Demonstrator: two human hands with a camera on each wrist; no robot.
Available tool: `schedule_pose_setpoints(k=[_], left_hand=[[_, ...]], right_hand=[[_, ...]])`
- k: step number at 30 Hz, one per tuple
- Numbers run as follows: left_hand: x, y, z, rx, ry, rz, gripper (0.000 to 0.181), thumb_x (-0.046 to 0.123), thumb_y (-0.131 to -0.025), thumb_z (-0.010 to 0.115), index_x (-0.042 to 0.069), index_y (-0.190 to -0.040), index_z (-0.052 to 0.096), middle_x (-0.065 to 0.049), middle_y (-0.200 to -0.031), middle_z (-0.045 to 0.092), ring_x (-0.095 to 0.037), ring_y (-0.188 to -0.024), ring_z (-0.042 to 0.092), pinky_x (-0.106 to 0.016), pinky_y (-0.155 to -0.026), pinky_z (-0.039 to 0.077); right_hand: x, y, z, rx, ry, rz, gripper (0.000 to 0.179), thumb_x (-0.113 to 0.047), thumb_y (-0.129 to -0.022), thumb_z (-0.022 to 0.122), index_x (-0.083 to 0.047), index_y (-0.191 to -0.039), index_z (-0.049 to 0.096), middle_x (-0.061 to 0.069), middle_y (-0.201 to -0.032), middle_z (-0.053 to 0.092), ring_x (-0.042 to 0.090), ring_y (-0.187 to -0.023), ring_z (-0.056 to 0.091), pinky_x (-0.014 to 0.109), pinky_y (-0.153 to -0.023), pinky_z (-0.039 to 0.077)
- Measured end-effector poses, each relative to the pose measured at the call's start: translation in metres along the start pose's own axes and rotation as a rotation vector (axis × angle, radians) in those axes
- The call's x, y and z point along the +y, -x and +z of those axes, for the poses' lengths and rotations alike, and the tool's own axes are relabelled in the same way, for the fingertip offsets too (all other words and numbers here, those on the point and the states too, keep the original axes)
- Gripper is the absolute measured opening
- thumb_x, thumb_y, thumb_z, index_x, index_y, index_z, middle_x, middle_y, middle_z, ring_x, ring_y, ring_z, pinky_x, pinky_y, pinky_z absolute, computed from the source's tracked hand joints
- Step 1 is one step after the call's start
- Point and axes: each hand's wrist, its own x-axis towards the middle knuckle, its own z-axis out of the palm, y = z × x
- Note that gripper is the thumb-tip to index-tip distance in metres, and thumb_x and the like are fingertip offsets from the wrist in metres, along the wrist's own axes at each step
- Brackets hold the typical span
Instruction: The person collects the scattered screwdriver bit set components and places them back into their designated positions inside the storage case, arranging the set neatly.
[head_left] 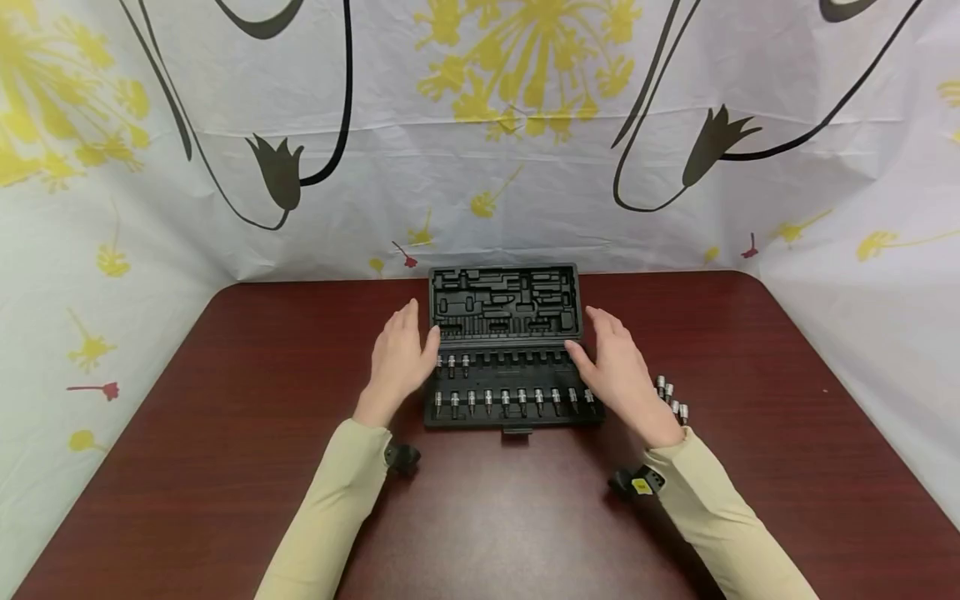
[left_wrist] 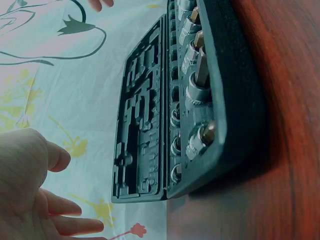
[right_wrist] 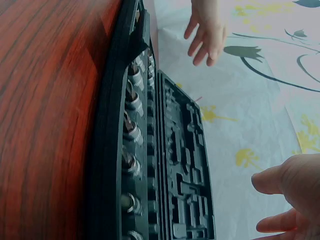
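Note:
An opened black bit socket case [head_left: 516, 343] lies at the middle of the table, its lid tipped back toward the wall. Silver bit sockets [head_left: 506, 403] fill the front row; three more sockets [head_left: 452, 364] stand at the left of the back row, the rest of whose slots are bare. Beside the case's left edge is my left hand [head_left: 399, 354], fingers extended and holding nothing. My right hand [head_left: 617, 371] hovers by the right edge with straight fingers, nothing in it. Whether either hand touches the case cannot be told. Both wrist views show spread fingers apart from the bits.
Several loose bit sockets [head_left: 672, 400] lie on the table just right of my right wrist. The reddish-brown table [head_left: 225, 467] extends around the case. A white cloth [head_left: 480, 200] with yellow and grey flower prints hangs behind and along both sides.

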Motion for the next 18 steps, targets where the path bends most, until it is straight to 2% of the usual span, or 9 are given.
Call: schedule_pose_setpoints(k=[8, 18], left_hand=[[-0.011, 0.003, -0.003, -0.040, 0.121, -0.105, 0.059, 0.029, -0.098, 0.044, -0.007, -0.142, 0.031, -0.025, -0.143, 0.036, -0.039, -0.129, 0.036, -0.054, -0.103, 0.037], [-0.023, 0.006, -0.003, -0.052, 0.267, -0.153, 0.056, 0.026, -0.097, 0.046, -0.011, -0.138, 0.035, -0.029, -0.139, 0.040, -0.040, -0.128, 0.037, -0.051, -0.107, 0.033]], right_hand=[[0.013, 0.006, -0.008, 0.067, -0.020, -0.007, 0.052, -0.016, -0.092, 0.060, 0.010, -0.133, 0.041, 0.033, -0.129, 0.044, 0.046, -0.113, 0.048, 0.059, -0.088, 0.045], [0.026, 0.017, -0.019, 0.123, -0.015, -0.004, 0.043, -0.013, -0.090, 0.062, 0.013, -0.122, 0.049, 0.032, -0.114, 0.055, 0.044, -0.105, 0.053, 0.058, -0.082, 0.047]])
